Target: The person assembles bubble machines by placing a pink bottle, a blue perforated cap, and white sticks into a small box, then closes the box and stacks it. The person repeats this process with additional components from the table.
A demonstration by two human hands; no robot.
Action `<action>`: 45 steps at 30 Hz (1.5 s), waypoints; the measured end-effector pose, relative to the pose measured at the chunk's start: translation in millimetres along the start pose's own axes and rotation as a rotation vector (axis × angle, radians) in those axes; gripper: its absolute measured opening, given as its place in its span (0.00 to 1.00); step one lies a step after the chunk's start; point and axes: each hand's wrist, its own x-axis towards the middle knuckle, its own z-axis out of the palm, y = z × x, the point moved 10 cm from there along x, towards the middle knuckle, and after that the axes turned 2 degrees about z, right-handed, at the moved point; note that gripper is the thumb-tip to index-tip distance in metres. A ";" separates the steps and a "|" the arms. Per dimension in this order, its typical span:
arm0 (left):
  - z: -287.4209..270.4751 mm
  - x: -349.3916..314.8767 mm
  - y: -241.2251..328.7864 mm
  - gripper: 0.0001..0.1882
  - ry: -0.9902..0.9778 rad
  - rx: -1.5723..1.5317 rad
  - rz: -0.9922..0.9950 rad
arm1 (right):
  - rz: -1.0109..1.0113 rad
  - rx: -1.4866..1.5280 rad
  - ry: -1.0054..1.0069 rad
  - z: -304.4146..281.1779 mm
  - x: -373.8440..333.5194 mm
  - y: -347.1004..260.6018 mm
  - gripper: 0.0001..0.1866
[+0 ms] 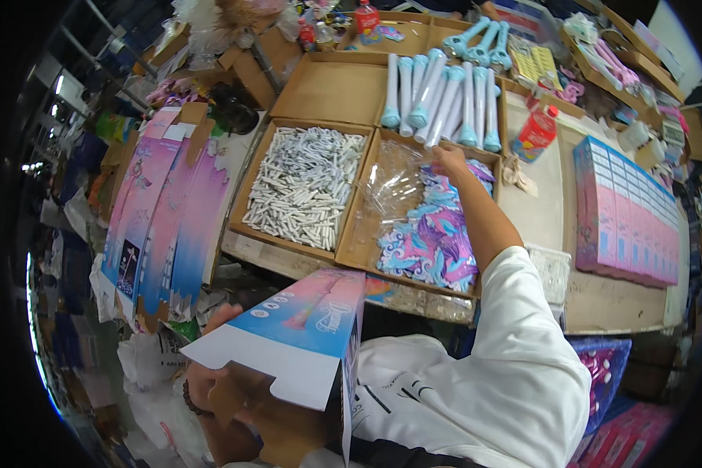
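Observation:
At the lower left, my left hand (220, 318) is closed on the side of a pink and blue printed carton (308, 316). The carton is tilted, its flaps spread and its open end toward me; part of the hand is hidden behind it. My right arm stretches forward over the cardboard trays. Bent and close together, the fingers of my right hand (448, 161) are at the near end of a white tube (444, 109) with a light blue cap. That tube lies among several like it in a tray. Below the hand are purple and blue shaped pieces (437, 242) and clear plastic pieces (390, 183).
Left of these is a tray of small white sticks and looped cords (308, 179). Flattened printed cartons (160, 210) lie farther left. A red-labelled bottle (536, 132) stands right of the tubes, and a row of filled-out cartons (624, 214) at far right. Light blue handled parts (482, 43) lie behind.

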 end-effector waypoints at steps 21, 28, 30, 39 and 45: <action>44.6 19.4 32.4 0.16 -0.164 0.215 0.367 | -0.400 0.514 -0.357 -2.0 -142.0 -120.1 0.26; 68.3 9.5 51.8 0.40 -0.473 0.344 0.735 | -0.880 0.329 -0.126 -53.4 -280.1 -217.7 0.35; 67.4 9.5 58.0 0.42 -0.500 0.456 0.825 | -0.988 0.422 -0.223 -65.2 -345.8 -248.8 0.40; 61.5 3.9 58.2 0.46 -0.493 0.471 1.007 | -1.352 1.084 -0.619 -142.1 -620.2 -306.8 0.25; 65.9 -0.3 55.7 0.46 -0.530 0.423 1.068 | -1.243 0.973 -0.663 -64.1 -610.8 -267.9 0.31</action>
